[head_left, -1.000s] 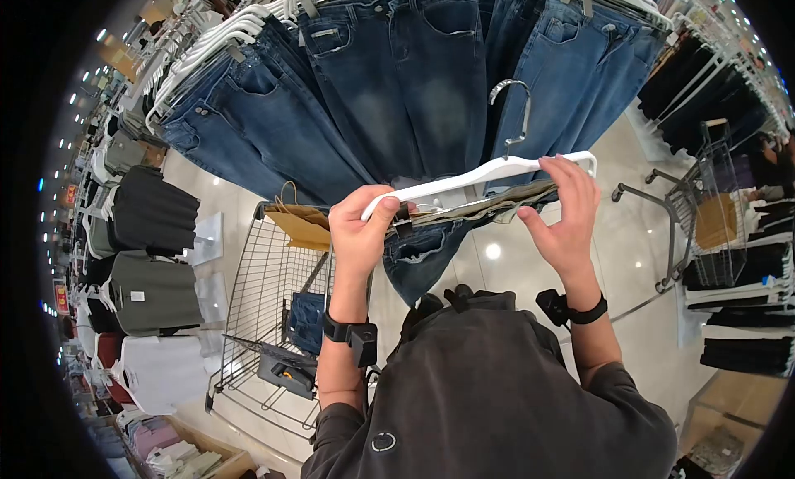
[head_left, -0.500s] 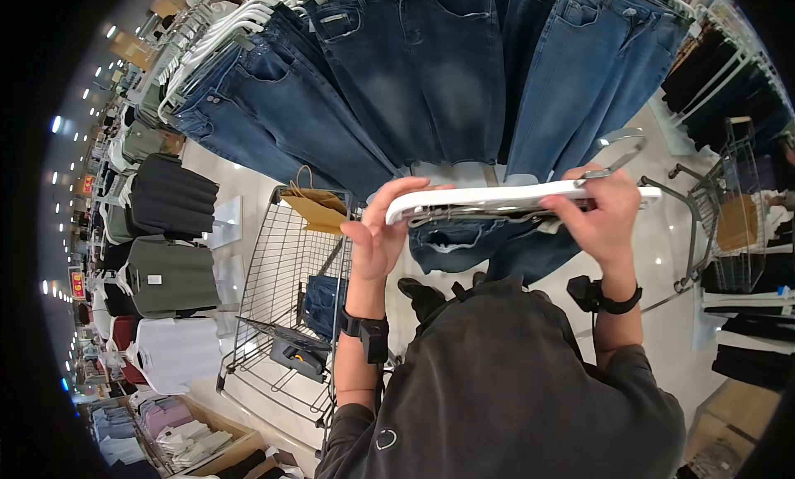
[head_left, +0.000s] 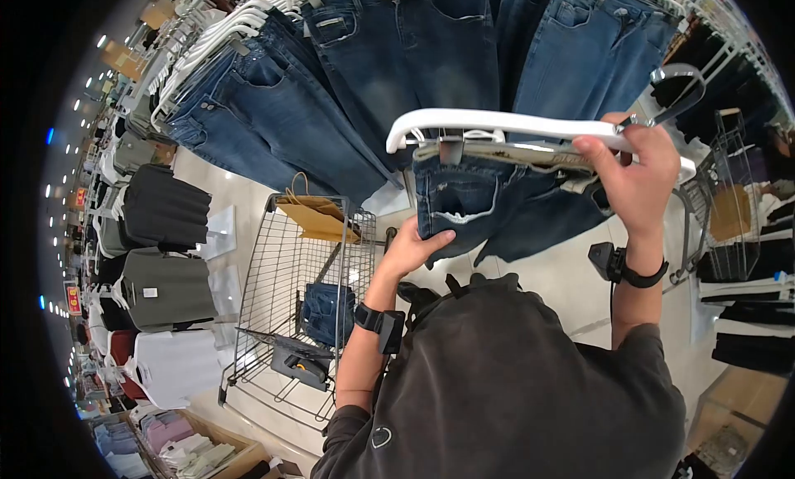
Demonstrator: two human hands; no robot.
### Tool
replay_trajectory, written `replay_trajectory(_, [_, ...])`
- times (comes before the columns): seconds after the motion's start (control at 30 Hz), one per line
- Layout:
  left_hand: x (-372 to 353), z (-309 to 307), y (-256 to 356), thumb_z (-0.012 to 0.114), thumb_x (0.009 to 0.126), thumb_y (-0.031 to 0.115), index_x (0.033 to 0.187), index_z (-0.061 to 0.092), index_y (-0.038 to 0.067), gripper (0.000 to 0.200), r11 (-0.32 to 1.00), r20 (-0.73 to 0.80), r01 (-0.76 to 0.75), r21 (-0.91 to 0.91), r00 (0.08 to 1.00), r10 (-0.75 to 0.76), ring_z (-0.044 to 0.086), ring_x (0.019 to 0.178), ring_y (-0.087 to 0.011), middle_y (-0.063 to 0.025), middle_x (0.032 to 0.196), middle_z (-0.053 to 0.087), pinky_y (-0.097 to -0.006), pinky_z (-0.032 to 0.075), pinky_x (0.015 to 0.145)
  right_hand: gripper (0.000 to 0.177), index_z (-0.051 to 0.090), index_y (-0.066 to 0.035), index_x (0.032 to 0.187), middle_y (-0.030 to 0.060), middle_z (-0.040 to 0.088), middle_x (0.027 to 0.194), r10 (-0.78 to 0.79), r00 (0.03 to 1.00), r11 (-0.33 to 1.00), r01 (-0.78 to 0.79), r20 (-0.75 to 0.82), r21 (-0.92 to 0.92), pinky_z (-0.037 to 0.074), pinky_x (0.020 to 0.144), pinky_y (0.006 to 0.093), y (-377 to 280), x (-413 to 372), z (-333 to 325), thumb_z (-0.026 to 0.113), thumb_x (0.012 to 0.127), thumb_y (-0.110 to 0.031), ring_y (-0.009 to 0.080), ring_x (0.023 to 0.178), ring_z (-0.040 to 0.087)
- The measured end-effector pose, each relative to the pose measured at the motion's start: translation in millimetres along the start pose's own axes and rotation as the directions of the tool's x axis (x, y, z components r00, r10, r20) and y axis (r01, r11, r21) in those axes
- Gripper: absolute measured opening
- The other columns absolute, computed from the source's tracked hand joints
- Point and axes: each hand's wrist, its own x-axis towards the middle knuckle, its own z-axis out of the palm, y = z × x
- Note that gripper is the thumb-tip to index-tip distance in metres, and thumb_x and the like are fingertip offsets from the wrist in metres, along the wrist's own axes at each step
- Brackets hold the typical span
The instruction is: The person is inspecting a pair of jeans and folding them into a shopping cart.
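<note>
1. a row of blue hanging jeans (head_left: 414, 73) fills the space beyond both hands.
2. a wire shopping cart (head_left: 258, 264) stands to the left of the left hand.
3. the held jeans (head_left: 530, 218), dark blue, hang between the two hands; a pocket with a frayed pale edge shows just beyond the left thumb.
4. a white hanger (head_left: 489, 120) runs above the held jeans, from beyond the left hand across to the right hand, its right end lower.
5. a brown paper bag (head_left: 319, 218) is at the cart's far end, left of the left hand.
6. some folded denim (head_left: 325, 313) lies in the cart, left of the left wrist.
7. the right hand (head_left: 638, 168) is wrapped around the white hanger near its hook.
8. the left hand (head_left: 410, 251) pinches the side of the held jeans, thumb in front, fingers mostly hidden behind.
9. the metal hook (head_left: 702, 90) curves out just beyond the right hand.
10. a metal clip (head_left: 450, 152) sits on the waistband, beyond the left hand.
</note>
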Motion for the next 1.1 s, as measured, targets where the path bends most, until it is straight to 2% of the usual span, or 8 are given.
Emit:
replay_trajectory(0.1, [0, 6, -17, 0.066, 0.089, 0.016, 0.098, 0.066, -0.001, 0.019, 0.995, -0.028, 0.083, 0.047, 0.996, -0.082, 0.056, 0.081, -0.006, 0.0023, 0.088, 0.066, -0.0243, 0.047, 0.075, 0.035, 0.067, -0.004, 0.07, 0.0027, 0.062, 0.062, 0.034, 0.999, 0.999, -0.035, -0.033, -0.032, 0.038, 0.05, 0.0291, 13, 6, -7, 0.083, 0.066, -0.034, 0.0163, 0.05, 0.049])
replay_trajectory(0.2, [7, 3, -49, 0.062, 0.092, 0.017, 0.1, 0.066, -0.001, 0.02, 0.992, -0.078, 0.111, 0.057, 0.991, -0.106, 0.055, 0.081, -0.0056, 0.0019, 0.091, 0.066, -0.0239, 0.047, 0.074, 0.036, 0.068, -0.004, 0.073, 0.0034, 0.061, 0.061, 0.066, 0.996, 0.997, -0.069, -0.065, -0.045, 0.039, 0.051, 0.029, 26, 10, -12, 0.082, 0.067, -0.036, 0.0173, 0.051, 0.049])
replay_trajectory(0.3, [4, 12, -54, 0.057, 0.096, 0.018, 0.102, 0.065, -0.002, 0.022, 0.991, -0.131, 0.114, -0.073, 0.984, -0.122, 0.056, 0.082, -0.0057, 0.0016, 0.093, 0.065, -0.0237, 0.047, 0.075, 0.038, 0.068, -0.004, 0.076, 0.004, 0.063, 0.063, 0.038, 0.995, 0.997, -0.044, -0.088, -0.064, 0.041, 0.051, 0.0278, 39, 16, -13, 0.081, 0.068, -0.039, 0.0182, 0.051, 0.053])
replay_trajectory(0.47, [-5, 15, -44, 0.052, 0.098, 0.026, 0.111, 0.061, -0.003, 0.033, 0.968, -0.049, 0.097, -0.233, 0.993, -0.111, 0.057, 0.09, -0.0074, -0.0013, 0.103, 0.064, -0.0255, 0.046, 0.082, 0.044, 0.07, -0.005, 0.08, 0.0057, 0.062, 0.061, 0.021, 0.993, 0.992, -0.034, -0.116, -0.119, 0.044, 0.051, 0.0277, 74, 28, 4, 0.076, 0.072, -0.047, 0.0198, 0.052, 0.057])
replay_trajectory(0.63, [-8, 22, -25, 0.046, 0.1, 0.031, 0.121, 0.054, -0.005, 0.042, 0.911, 0.009, 0.103, -0.399, 0.994, -0.108, 0.058, 0.102, -0.0126, -0.0072, 0.115, 0.062, -0.029, 0.046, 0.089, 0.059, 0.071, -0.005, 0.088, 0.0076, 0.062, 0.061, 0.249, 0.964, 0.952, -0.228, 0.087, -0.203, 0.045, 0.052, 0.0306, 117, 32, 28, 0.066, 0.075, -0.062, 0.0202, 0.054, 0.06])
replay_trajectory(0.93, [-4, 15, -22, 0.041, 0.102, 0.026, 0.124, 0.051, -0.005, 0.04, 0.818, 0.053, 0.162, -0.552, 0.986, -0.16, 0.059, 0.108, -0.0168, -0.0108, 0.121, 0.06, -0.0308, 0.046, 0.093, 0.059, 0.07, -0.004, 0.089, 0.0097, 0.063, 0.063, 0.291, 0.953, 0.947, -0.275, 0.083, -0.165, 0.045, 0.055, 0.0307, 127, 31, 33, 0.067, 0.074, -0.061, 0.023, 0.057, 0.061])
replay_trajectory(1.03, [-2, 15, -23, 0.041, 0.102, 0.025, 0.123, 0.053, -0.005, 0.038, 0.817, 0.044, 0.172, -0.55, 0.983, -0.177, 0.058, 0.108, -0.0164, -0.0104, 0.12, 0.06, -0.0304, 0.045, 0.094, 0.05, 0.067, -0.002, 0.078, 0.0043, 0.053, 0.057, 0.255, 0.966, 0.961, -0.25, 0.034, -0.118, 0.038, 0.051, 0.0262, 126, 31, 33, 0.071, 0.077, -0.051, 0.0113, 0.052, 0.047])
replay_trajectory(1.1, [1, 14, -25, 0.041, 0.102, 0.025, 0.122, 0.054, -0.004, 0.038, 0.817, 0.047, 0.178, -0.549, 0.982, -0.183, 0.058, 0.107, -0.016, -0.0101, 0.12, 0.06, -0.0301, 0.045, 0.094, 0.05, 0.068, -0.002, 0.079, 0.0044, 0.053, 0.057, 0.29, 0.957, 0.951, -0.285, 0.027, -0.117, 0.038, 0.051, 0.0262, 120, 33, 33, 0.071, 0.076, -0.052, 0.0113, 0.052, 0.048])
